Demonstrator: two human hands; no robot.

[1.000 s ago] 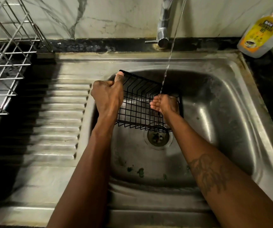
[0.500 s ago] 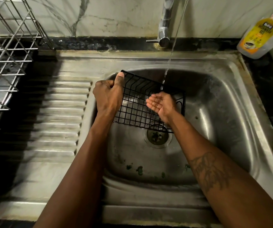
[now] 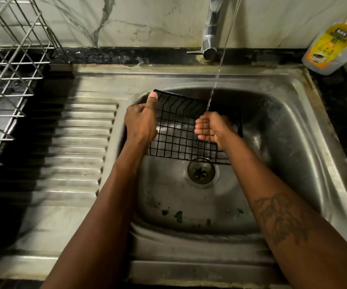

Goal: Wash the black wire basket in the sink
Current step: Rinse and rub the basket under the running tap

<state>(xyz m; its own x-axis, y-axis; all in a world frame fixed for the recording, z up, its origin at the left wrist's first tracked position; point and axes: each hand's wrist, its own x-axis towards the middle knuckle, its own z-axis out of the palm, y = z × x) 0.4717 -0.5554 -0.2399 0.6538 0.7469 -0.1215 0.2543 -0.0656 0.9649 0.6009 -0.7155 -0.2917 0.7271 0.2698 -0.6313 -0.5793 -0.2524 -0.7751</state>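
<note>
Head view: black wire basket (image 3: pixel 178 132) is inside the sink (image 3: pixel 283 147), held tilted above the basin floor, its near edge just behind the drain (image 3: pixel 201 173) and its far edge raised toward the back wall. Left hand (image 3: pixel 141 124) holds the basket's left side: grip curled round the wire, thumb laid straight up along the corner. Right hand (image 3: pixel 210 128) lies over the basket's right part, palm up, grip loosely cupped and pinching nothing; whether its back touches the wires cannot be told. Tap (image 3: pixel 211 28) is running; a thin stream of water (image 3: pixel 220 63) falls onto the right hand's fingers (image 3: pixel 201 124). Green specks (image 3: pixel 177 215) lie on the basin floor near the front. Ribbed draining board (image 3: pixel 74 142) sits left of the basin, with a metal wire rack (image 3: pixel 11 69) beyond it. A yellow-labelled bottle (image 3: pixel 331 40) stands on the dark bench (image 3: pixel 339 105) at the back right corner, leaning against the wall.
</note>
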